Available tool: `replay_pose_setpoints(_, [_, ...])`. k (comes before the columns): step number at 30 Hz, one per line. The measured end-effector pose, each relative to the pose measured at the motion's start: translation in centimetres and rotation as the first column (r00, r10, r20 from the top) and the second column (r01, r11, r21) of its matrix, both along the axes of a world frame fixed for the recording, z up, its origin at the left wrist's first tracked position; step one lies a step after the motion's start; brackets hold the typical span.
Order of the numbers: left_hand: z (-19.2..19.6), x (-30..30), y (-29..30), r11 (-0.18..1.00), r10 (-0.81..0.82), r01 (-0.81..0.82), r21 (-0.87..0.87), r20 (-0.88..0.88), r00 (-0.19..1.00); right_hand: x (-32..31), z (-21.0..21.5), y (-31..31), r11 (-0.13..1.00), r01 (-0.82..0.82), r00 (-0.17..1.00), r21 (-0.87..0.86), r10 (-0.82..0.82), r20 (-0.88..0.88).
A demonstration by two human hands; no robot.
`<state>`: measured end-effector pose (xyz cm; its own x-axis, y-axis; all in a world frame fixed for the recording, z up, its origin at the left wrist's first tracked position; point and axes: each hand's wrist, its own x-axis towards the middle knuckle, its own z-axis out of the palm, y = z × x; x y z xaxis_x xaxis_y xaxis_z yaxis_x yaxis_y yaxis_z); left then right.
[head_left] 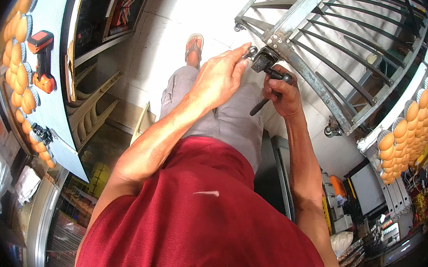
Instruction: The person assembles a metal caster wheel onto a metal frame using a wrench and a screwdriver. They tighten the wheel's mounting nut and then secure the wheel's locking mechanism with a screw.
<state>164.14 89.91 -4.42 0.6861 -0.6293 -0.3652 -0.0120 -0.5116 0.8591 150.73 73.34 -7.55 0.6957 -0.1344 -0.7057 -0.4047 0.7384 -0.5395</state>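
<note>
A black caster-like part (264,61) at the metal frame's (320,84) corner is apparently being adjusted: a ring-ended tool (252,51) is gripped by the left hand (221,75), a black-handled tool (258,107) by the right hand (285,93); steady alignment seems needed.

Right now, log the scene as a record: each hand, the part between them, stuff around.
Left hand: fingers at a shiny ring-shaped metal piece, exact kind unclear
Right hand: gripping a dark tool
Between hands: black wheel at a barred metal frame
Far left: cordless drill on a blue surface
Both sides: brown eggs
Foot: sandal
</note>
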Motion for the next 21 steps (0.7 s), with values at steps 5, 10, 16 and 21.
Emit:
replay_pose_setpoints(5, [2.2,1.7,-0.5,0.977,0.021,0.029,0.213,-0.229,0.973,0.1,0.3,-0.2,1.0,-0.013,1.0,-0.007,0.013,0.006])
replay_pose_setpoints(10, [0.1,1.0,0.5,0.99,-0.106,0.117,0.072,-0.141,0.984,-0.2,0.1,-0.1,0.998,-0.042,0.999,-0.042,0.042,-0.014])
replay_pose_setpoints(16, [-2.0,-0.6,0.9,0.998,0.022,-0.039,-0.048,-0.323,0.946,0.3,1.9,0.6,0.999,0.034,0.987,0.023,-0.03,-0.155])
replay_pose_setpoints(21, [-1.7,-2.4,0.2,0.979,0.126,-0.171,-0.113,-0.326,0.937,-0.1,1.8,0.9,0.996,0.072,0.981,0.058,-0.06,-0.182])
